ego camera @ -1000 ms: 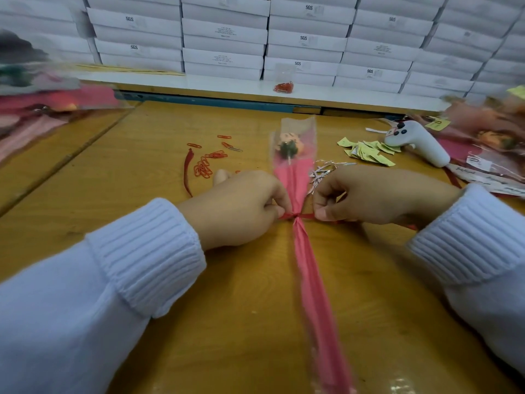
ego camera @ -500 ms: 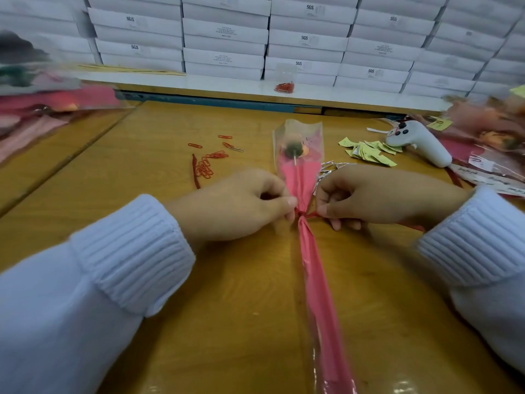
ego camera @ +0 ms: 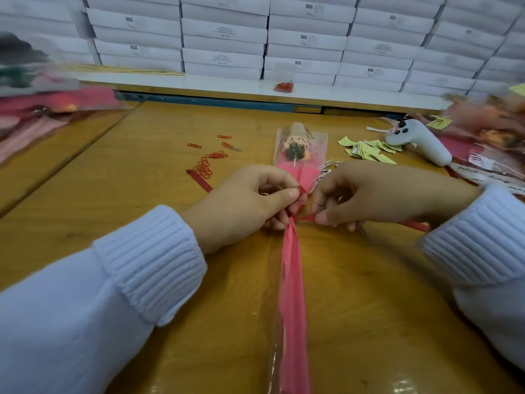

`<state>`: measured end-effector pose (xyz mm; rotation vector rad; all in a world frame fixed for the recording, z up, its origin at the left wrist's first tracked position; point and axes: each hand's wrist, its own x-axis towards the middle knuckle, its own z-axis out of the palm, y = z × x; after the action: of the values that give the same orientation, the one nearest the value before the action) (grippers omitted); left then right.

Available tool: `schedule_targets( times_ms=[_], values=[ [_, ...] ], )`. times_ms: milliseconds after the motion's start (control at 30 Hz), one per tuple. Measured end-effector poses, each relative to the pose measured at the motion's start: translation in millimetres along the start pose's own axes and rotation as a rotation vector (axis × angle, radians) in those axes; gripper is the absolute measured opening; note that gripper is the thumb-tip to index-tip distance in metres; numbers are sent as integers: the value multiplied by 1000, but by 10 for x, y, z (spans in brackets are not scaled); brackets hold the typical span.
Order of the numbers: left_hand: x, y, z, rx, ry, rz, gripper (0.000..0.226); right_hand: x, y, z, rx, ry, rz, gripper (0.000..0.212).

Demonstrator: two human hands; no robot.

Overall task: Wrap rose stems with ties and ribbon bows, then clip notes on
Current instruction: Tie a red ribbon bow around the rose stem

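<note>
The wrapped stem [ego camera: 292, 280] is lying along the tabletop [ego camera: 113, 200], and at its neck the left grip [ego camera: 244, 204] and right grip [ego camera: 383, 193] are each pinching a ribbon [ego camera: 305, 218] end, so uneven pulling is risking a slipped knot or a creased wrap below the rose [ego camera: 295, 150].

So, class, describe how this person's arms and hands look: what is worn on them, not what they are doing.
Both arms wear long white knitted sleeves; the left sleeve and right sleeve each end in thick ribbing at the wrist. The left hand and right hand are bare: no gloves, rings or watch show.
</note>
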<state>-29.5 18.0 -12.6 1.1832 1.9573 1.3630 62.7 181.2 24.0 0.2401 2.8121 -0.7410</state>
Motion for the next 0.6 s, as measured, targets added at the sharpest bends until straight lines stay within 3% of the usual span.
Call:
schedule_targets(
  times_ms=[333,600],
  values=[
    [37,-35,15,78,45,7,33,-76,-17,-74,73,6,-168,4],
    [33,-47,23,196,64,51,15,-89,-111,-32,-44,109,-294,14]
  ],
)
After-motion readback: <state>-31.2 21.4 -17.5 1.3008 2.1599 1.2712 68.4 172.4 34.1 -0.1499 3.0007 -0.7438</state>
